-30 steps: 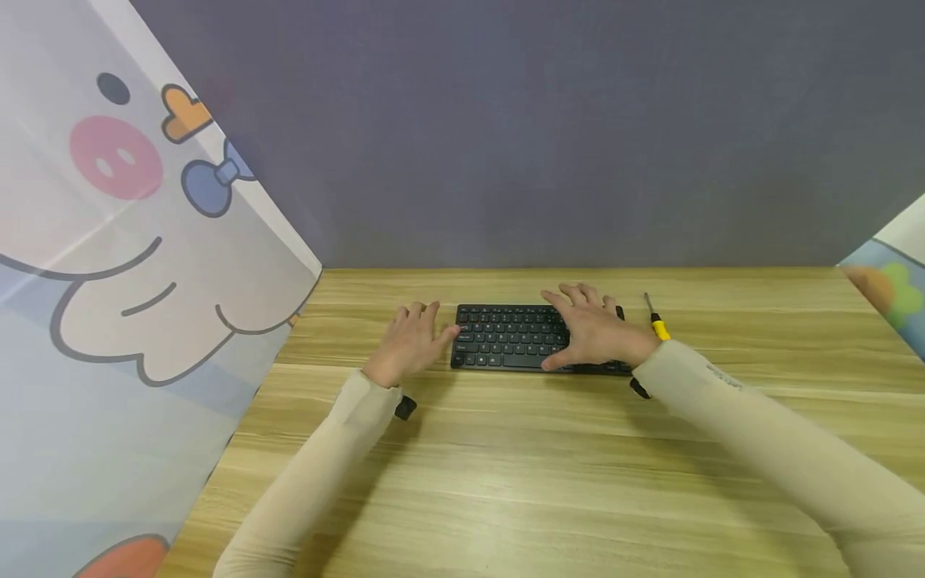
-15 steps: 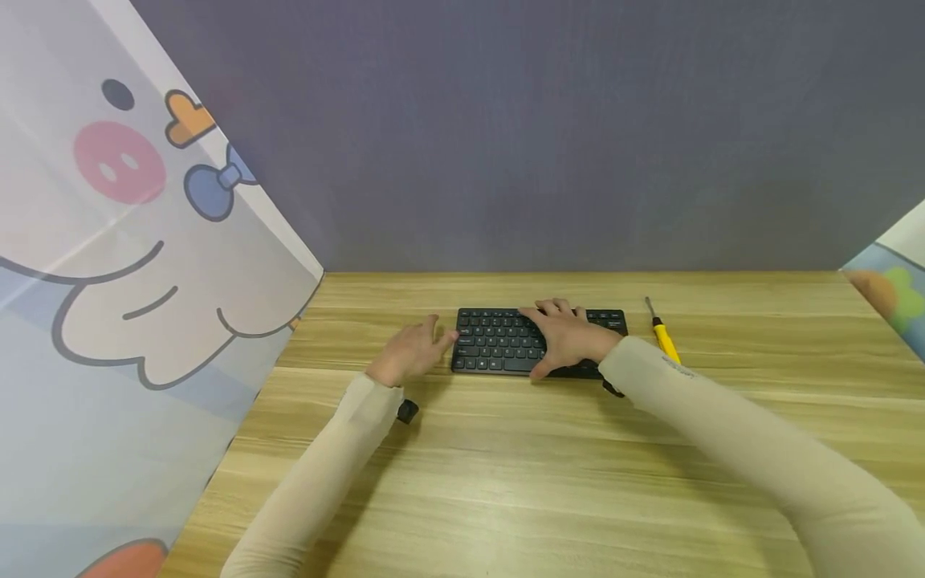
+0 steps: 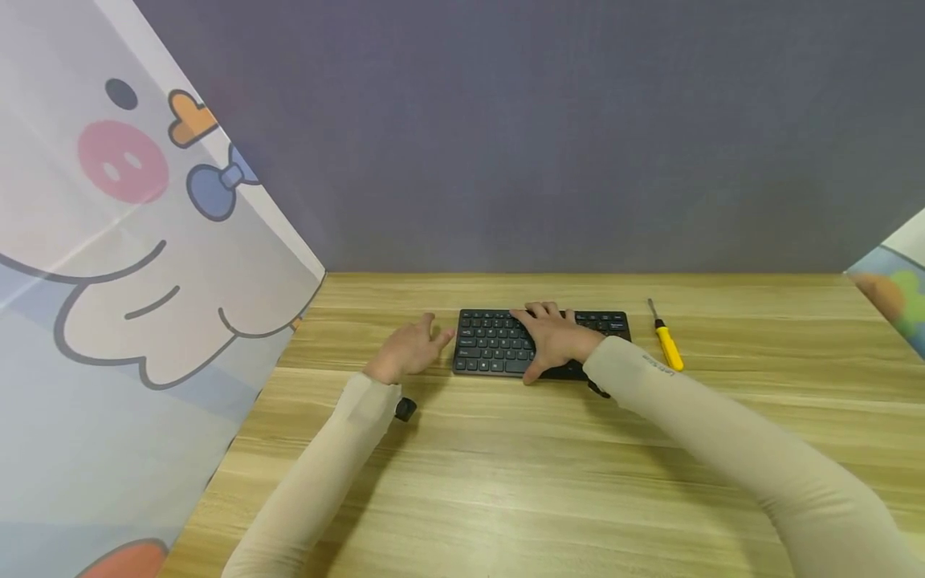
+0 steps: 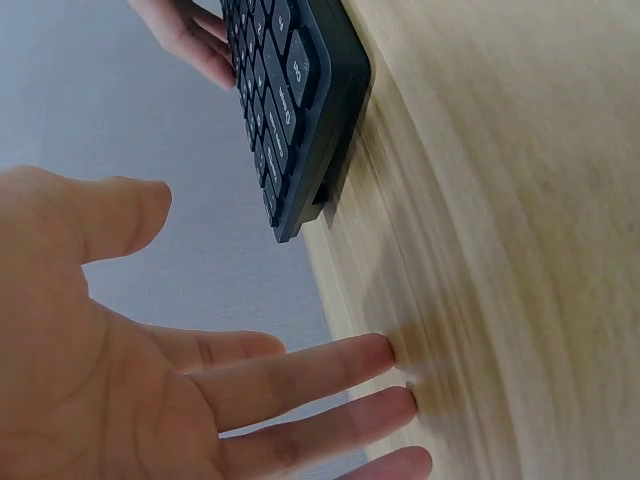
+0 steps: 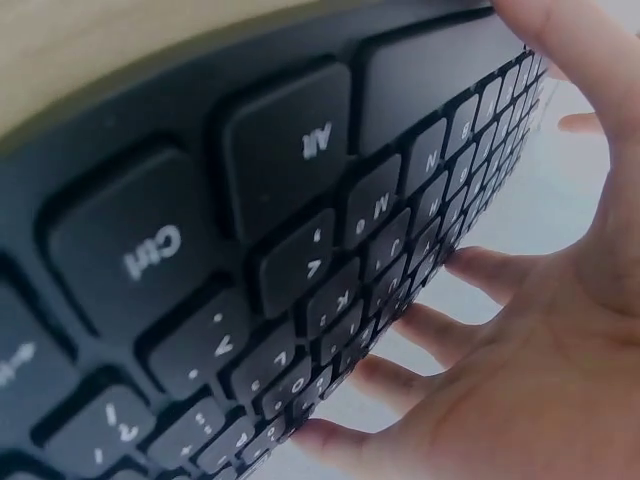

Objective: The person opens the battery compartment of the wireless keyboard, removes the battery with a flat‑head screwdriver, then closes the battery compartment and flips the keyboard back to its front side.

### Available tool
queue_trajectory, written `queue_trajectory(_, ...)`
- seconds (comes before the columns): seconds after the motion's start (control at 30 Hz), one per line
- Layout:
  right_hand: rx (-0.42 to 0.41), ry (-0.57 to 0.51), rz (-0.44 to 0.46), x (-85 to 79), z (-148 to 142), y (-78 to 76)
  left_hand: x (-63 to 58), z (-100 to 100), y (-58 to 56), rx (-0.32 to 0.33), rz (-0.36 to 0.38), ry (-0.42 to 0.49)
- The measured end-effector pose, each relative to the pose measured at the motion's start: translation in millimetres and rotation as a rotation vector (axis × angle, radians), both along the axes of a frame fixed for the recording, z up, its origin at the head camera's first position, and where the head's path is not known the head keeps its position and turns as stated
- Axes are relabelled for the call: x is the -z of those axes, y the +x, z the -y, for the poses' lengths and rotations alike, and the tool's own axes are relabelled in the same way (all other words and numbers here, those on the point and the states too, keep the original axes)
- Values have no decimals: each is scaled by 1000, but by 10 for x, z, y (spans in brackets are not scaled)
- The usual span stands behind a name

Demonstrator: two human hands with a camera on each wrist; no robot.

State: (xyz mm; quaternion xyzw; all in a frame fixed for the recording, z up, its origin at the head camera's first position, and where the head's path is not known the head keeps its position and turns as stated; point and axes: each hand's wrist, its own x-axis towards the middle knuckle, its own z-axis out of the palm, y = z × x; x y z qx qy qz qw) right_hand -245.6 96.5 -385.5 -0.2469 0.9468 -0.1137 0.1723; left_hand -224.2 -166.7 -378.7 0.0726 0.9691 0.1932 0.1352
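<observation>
A slim black keyboard [image 3: 493,343] lies on the wooden table. My right hand [image 3: 555,337] spans its middle from above, thumb at the near edge and fingers reaching the far edge, gripping it across its width. In the right wrist view the keys [image 5: 290,150] run close under the right hand [image 5: 520,370], whose fingertips meet the far edge. Just off the keyboard's left end, my left hand [image 3: 407,350] is held with its fingers spread and nothing in it. The left wrist view shows a gap between the left hand [image 4: 130,350] and the keyboard's corner [image 4: 315,130].
A screwdriver [image 3: 668,345] with a yellow handle lies right of the keyboard, shaft pointing away. Behind the table [image 3: 462,482] rises a grey partition [image 3: 549,144]. A cartoon-printed panel [image 3: 181,305] borders the left side.
My right hand has slid left along the keyboard from its right part to its middle and come down on it. The screwdriver handle is now uncovered. My left hand has drawn slightly back.
</observation>
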Motion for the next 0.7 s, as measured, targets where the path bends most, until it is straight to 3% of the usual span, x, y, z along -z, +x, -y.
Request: queue_trajectory(0.7, 3, -31, -58, 25, 48, -1, 30, 65, -21, 10, -28, 13)
